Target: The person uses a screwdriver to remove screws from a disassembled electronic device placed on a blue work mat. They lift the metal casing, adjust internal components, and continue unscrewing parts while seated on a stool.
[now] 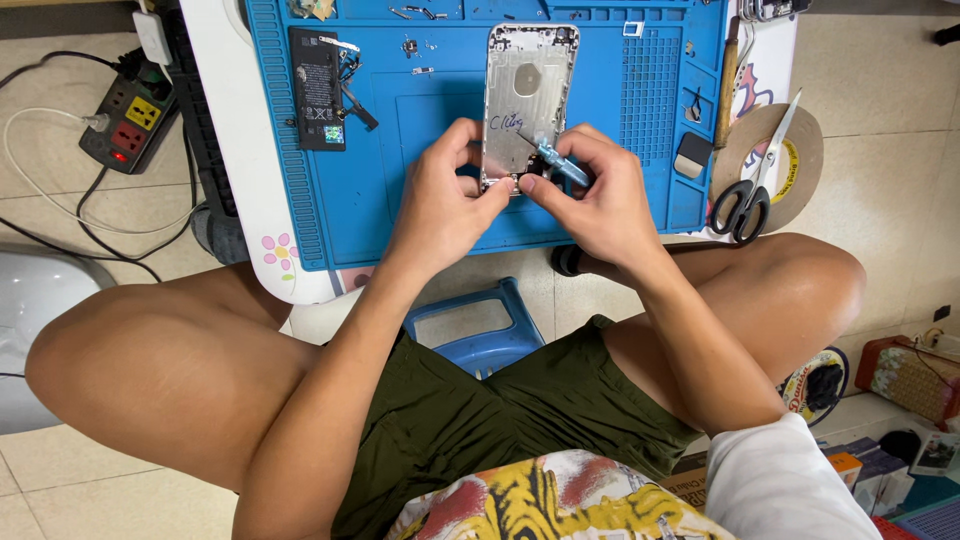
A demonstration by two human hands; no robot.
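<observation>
- A power strip (128,118) is lying on the floor tiles at the far left, its cables trailing, well apart from the work.
- A black battery (317,88) is resting on the left part of the blue work mat (350,200), with loose black parts just beside it.
- The left hand (440,200) is curling around the lower left edge of the bare metal phone housing (528,90), thumb and fingertips pinching it steady against the mat.
- The housing is lying flat at the mat's middle, open side up and stripped (a handwritten mark is showing on its inner face).
- The right hand (600,200) is gripping a small blue screwdriver (560,165), its tip angling down into the housing's bottom end, close to the left thumb.
- Judging from this, fine work at the bottom edge is in hand, likely on a screw; the next move is calling for a steady tip and a firm hold.
- Scissors (748,185) are lying on a tape roll (790,150) at the right.
</observation>
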